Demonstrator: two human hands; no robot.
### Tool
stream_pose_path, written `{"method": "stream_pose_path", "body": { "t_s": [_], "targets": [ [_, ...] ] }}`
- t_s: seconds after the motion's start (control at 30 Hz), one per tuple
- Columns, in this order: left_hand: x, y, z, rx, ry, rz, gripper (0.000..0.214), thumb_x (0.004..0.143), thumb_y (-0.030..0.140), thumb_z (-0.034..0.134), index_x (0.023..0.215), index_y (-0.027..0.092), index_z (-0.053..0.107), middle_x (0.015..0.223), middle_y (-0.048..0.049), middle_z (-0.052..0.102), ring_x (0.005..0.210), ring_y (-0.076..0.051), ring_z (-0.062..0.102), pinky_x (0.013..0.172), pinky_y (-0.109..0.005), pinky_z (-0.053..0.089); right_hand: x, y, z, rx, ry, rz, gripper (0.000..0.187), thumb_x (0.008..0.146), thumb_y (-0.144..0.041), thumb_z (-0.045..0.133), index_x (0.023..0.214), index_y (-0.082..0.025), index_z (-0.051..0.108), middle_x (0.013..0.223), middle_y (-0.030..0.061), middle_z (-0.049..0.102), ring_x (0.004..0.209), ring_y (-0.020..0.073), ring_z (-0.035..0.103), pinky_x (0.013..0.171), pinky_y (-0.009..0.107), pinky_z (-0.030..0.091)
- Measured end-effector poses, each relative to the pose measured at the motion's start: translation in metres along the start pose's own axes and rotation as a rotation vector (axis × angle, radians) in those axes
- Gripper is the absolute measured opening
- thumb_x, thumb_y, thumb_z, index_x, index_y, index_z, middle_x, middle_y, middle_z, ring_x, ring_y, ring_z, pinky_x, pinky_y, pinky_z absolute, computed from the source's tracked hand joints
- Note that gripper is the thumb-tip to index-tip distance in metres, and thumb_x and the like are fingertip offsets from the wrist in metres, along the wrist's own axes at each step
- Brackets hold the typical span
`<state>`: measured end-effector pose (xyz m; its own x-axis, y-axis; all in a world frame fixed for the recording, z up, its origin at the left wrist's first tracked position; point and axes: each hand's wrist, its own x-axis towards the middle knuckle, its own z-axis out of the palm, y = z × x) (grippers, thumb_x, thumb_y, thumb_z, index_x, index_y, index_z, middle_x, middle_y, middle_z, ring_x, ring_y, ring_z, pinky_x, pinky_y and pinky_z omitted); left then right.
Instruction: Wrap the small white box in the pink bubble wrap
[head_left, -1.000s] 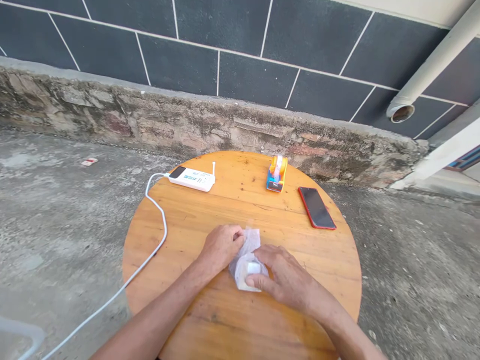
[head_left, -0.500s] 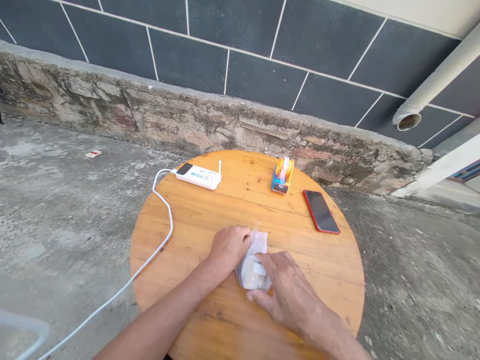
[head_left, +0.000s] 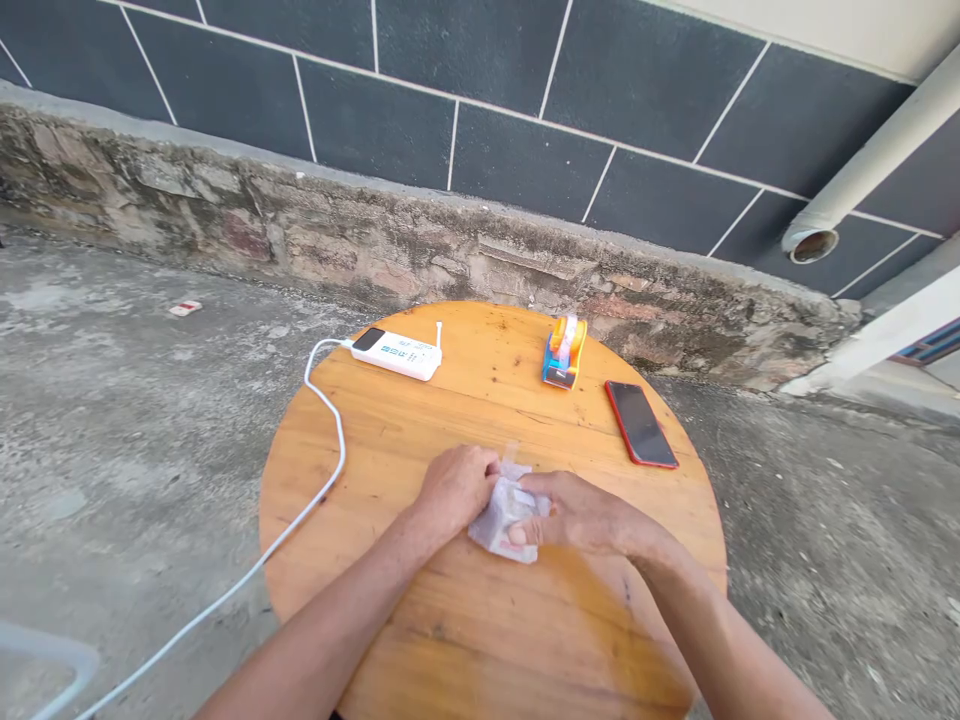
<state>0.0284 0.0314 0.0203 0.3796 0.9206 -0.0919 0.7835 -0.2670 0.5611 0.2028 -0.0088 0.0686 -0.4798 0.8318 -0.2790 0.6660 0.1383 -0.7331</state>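
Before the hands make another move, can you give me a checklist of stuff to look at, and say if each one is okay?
1. Right hand has thumb and fingers on the wrapped packet: ok.
2. Left hand is at the packet's far left side: ok.
3. Wrapping goes all the way around underneath: cannot tell, the underside is hidden.
4. Tape dispenser is within the hands' present grasp: not ok, it stands apart near the table's far edge.
5. Phone lies flat on the table: ok.
6. White cable is apart from both hands: ok.
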Motion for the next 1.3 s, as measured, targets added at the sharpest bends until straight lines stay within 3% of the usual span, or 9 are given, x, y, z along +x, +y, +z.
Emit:
{"method": "stream_pose_path", "body": {
  "t_s": [0.17,0.37,0.53,0.67,0.83,1.0,1.13,1.3],
  "targets": [
    [0.002,-0.004,-0.003,-0.049,-0.020,0.024,0.015,0.074,0.022,0.054,0.071,0.022,0.069,0.074,-0.0031,0.071,0.069,-0.018,0.062,0.053,-0.025,0.031,0.010,0.020,0.004,0.234,0.045,0.071,0.047,0.066,-0.050,0.074,0.098,-0.017,0.067,0.086,0.0002,0.066,0.077,0.0179,0.059,0.064,0.025,0.043],
    [-0.001,-0.007,-0.015,-0.172,-0.088,0.077,0.020,0.074,0.016,0.047,0.067,0.018,0.066,0.062,-0.0014,0.066,0.060,-0.015,0.058,0.052,-0.023,0.033,0.011,0.014,0.001,0.201,0.083,0.045,0.035,0.072,-0.051,0.069,0.085,-0.018,0.072,0.085,0.0000,0.065,0.073,0.0147,0.055,0.063,0.024,0.040],
    [-0.003,-0.013,-0.017,-0.294,-0.138,0.078,0.025,0.072,0.015,0.040,0.065,0.016,0.064,0.056,-0.0001,0.062,0.053,-0.013,0.056,0.049,-0.022,0.035,0.018,0.015,-0.002,0.219,0.076,0.069,0.039,0.073,-0.051,0.068,0.093,-0.017,0.071,0.084,0.0011,0.065,0.073,0.0153,0.055,0.065,0.026,0.041],
    [-0.004,-0.018,-0.017,-0.378,-0.160,0.051,0.030,0.073,0.016,0.035,0.074,0.015,0.065,0.052,0.0015,0.058,0.048,-0.012,0.056,0.045,-0.021,0.035,0.024,0.024,0.003,0.328,0.173,0.094,0.046,0.066,-0.050,0.074,0.095,-0.016,0.065,0.082,0.0010,0.063,0.074,0.0152,0.056,0.067,0.027,0.043],
    [-0.011,-0.018,-0.018,-0.448,-0.151,0.061,0.028,0.079,0.025,0.039,0.091,0.017,0.063,0.065,0.0017,0.062,0.055,-0.012,0.057,0.047,-0.020,0.036,0.029,0.032,0.013,0.336,0.358,0.062,0.048,0.062,-0.050,0.077,0.089,-0.016,0.058,0.081,0.0002,0.059,0.069,0.0129,0.053,0.062,0.025,0.043],
    [-0.018,-0.014,-0.013,-0.354,-0.040,0.087,0.034,0.078,0.052,0.054,0.083,0.019,0.060,0.071,0.0013,0.061,0.061,-0.013,0.054,0.051,-0.022,0.035,0.024,0.036,0.025,0.213,0.465,0.074,0.036,0.078,-0.052,0.063,0.082,-0.018,0.055,0.066,-0.0031,0.054,0.057,0.0109,0.047,0.051,0.022,0.035],
    [-0.017,-0.010,-0.012,-0.289,-0.025,0.093,0.029,0.080,0.049,0.053,0.082,0.021,0.059,0.071,0.0023,0.060,0.063,-0.013,0.053,0.052,-0.022,0.033,0.016,0.030,0.033,0.185,0.528,0.023,0.034,0.090,-0.048,0.046,0.078,-0.018,0.055,0.063,-0.0037,0.048,0.057,0.0105,0.043,0.052,0.022,0.034],
    [-0.032,-0.002,-0.017,-0.201,-0.059,0.067,0.028,0.081,0.046,0.051,0.074,0.020,0.057,0.069,0.0014,0.060,0.063,-0.015,0.053,0.054,-0.023,0.032,0.008,0.018,0.043,0.150,0.522,0.004,0.032,0.092,-0.042,0.045,0.072,-0.018,0.053,0.062,-0.0037,0.046,0.059,0.0107,0.042,0.053,0.022,0.033]
  ]
}}
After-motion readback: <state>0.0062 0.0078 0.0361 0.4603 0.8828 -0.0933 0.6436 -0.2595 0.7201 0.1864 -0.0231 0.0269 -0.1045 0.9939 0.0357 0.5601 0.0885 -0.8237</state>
